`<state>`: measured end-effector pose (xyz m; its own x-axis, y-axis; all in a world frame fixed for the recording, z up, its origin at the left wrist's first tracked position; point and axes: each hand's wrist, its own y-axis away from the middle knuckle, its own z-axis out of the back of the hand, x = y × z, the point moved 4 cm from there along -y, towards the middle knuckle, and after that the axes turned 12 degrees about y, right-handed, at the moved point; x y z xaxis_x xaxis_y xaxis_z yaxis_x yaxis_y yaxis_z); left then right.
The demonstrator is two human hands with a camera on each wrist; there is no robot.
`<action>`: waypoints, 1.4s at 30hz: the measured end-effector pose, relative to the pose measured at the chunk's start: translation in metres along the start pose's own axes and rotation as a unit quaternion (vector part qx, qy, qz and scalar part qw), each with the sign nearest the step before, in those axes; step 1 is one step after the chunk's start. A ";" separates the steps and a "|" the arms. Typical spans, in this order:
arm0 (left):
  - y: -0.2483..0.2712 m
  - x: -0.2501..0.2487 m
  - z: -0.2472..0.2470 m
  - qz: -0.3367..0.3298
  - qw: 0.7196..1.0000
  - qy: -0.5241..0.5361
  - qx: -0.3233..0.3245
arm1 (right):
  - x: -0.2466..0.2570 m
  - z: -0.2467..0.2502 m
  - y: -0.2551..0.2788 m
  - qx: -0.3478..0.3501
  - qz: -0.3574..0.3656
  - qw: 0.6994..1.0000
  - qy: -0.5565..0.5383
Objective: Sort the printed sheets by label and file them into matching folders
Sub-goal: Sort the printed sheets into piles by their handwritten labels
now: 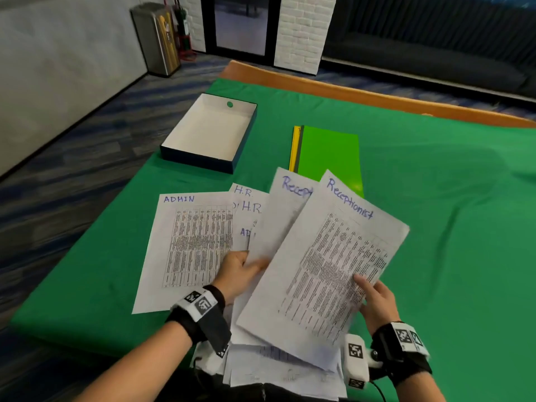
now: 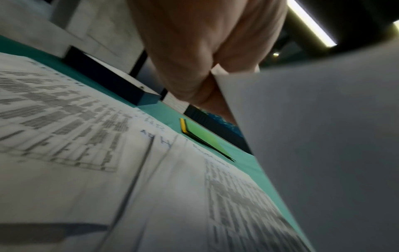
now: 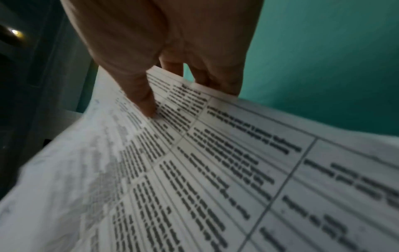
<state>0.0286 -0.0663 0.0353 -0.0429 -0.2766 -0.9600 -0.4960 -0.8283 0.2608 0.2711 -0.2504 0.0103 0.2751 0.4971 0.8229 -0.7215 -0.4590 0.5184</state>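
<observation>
Two hands each pinch one "Receptionist" sheet: right hand (image 1: 377, 300) the front sheet (image 1: 327, 256), left hand (image 1: 237, 271) the rear sheet (image 1: 278, 216); one "ADMIN" sheet (image 1: 179, 250) lies flat on the table (image 1: 435, 198)

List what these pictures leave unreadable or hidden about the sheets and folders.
- Second Receptionist sheet: head view, label cut off by the top Receptionist sheet held in the right hand.
- Printed tables: blurred in every view.
- Folders: any labels unseen; only yellow and grey edges show under the green cover.
- Left hand: fingertips hidden behind paper.
</observation>
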 end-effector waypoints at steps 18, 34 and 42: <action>-0.029 0.048 -0.024 0.065 0.894 -0.442 0.022 | -0.034 0.021 -0.011 -0.074 -0.079 0.991 0.081; -0.034 0.054 -0.004 0.054 0.979 -0.166 -0.108 | -0.026 -0.008 -0.032 -0.067 -0.076 0.971 0.216; -0.032 0.063 0.009 0.047 0.970 -0.186 -0.148 | -0.035 0.008 -0.028 -0.061 -0.053 0.988 0.130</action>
<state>0.0337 -0.0522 -0.0341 -0.4129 -0.2077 -0.8868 -0.2068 -0.9268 0.3134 0.2869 -0.2610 -0.0313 0.1919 0.7169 0.6702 -0.7726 -0.3107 0.5537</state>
